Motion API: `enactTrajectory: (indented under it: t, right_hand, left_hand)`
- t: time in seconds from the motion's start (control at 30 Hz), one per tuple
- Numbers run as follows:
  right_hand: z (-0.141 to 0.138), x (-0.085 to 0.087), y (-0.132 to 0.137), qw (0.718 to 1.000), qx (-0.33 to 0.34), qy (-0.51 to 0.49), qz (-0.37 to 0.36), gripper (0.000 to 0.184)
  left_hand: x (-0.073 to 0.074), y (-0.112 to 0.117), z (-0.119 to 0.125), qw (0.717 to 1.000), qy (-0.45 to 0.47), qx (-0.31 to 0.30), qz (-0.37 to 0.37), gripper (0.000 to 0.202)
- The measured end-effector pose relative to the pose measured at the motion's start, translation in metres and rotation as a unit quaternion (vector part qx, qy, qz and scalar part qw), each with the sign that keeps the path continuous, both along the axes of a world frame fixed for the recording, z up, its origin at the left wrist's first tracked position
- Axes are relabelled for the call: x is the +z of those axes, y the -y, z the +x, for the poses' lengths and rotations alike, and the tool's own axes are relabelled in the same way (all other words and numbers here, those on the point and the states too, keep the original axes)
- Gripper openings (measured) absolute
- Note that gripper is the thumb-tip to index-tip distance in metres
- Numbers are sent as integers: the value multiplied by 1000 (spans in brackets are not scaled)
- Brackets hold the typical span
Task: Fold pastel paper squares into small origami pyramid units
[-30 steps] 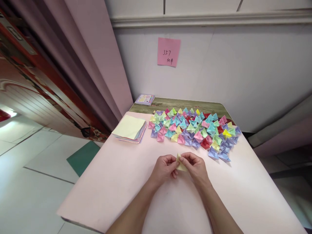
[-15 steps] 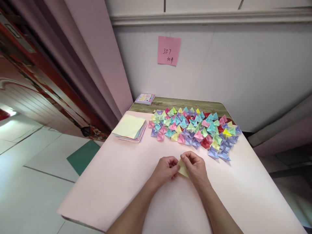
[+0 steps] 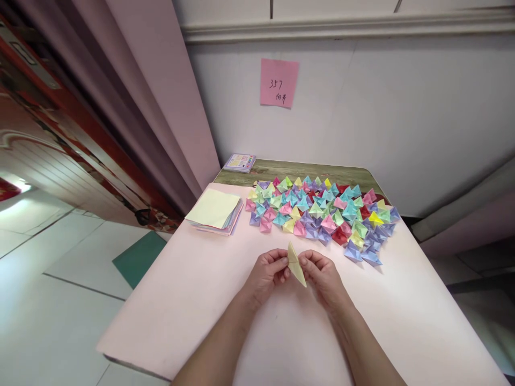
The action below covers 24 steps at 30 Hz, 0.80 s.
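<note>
A pale yellow piece of folded paper [image 3: 296, 265] is held between my two hands, low above the front middle of the table. Its long, narrow shape tilts, with one point up and the other down to the right. My left hand [image 3: 269, 272] pinches its left side between thumb and fingers. From the right, my right hand [image 3: 323, 276] grips the other side, thumb uppermost. Just beyond my hands lie many small folded paper boats [image 3: 316, 209] in blue, pink, green, yellow and red.
A stack of square coloured paper [image 3: 214, 209] lies left on the pink-covered table [image 3: 169, 300], a pale yellow sheet uppermost. Behind it is a printed packet [image 3: 239, 162]. A pink note [image 3: 279, 83] is stuck to the wall. A green sheet [image 3: 139, 258] lies on the floor.
The yellow paper has turned from a flat folded piece mostly covered by my right hand to a narrow upright shape between both hands. My fingers have shifted to its two sides.
</note>
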State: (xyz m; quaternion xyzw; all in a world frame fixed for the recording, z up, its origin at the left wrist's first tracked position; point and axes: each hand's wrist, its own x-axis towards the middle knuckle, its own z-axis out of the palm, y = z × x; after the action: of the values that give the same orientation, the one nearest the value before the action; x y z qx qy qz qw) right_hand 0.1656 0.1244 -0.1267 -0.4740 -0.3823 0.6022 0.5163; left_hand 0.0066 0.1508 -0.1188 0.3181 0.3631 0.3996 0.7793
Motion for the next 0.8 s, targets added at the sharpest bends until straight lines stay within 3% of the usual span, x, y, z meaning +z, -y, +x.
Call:
enactTrajectory:
  t: [0.23,0.4,0.63,0.8]
  right_hand:
    - [-2,6,1,999,39,-36,-5,31]
    - [0,6,0,1000,26,-12,-2,36]
    - [1,-2,-1,994,10,102,32,32]
    - [-11,2,7,962,-73,243,105,21]
  left_hand:
    - [0,1,1,999,30,-9,-3,27]
    - [-1,0,-1,1000,-10,4,23,29]
    - [-1,4,2,969,-159,70,177,25]
    - [-5,9,7,941,-225,108,228,22]
